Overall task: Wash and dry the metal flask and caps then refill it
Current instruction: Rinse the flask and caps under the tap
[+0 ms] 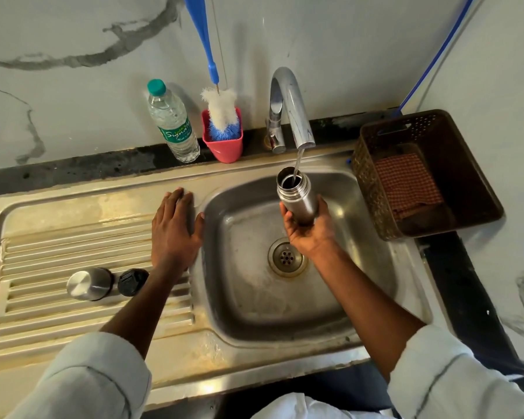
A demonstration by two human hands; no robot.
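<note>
Steel flask [298,198] gripped by right-hand fingers [285,214] under the tap [288,107]; left hand [173,225] flat on the sink rim [200,189].

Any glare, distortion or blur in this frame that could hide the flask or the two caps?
Head view: wide-angle bending curves the steel sink's rim and the counter edges; soft glare sits on the round steel cap and chrome tap; the open steel flask in the right hand and the black inner cap read clearly; the sleeves are slightly soft.
</note>
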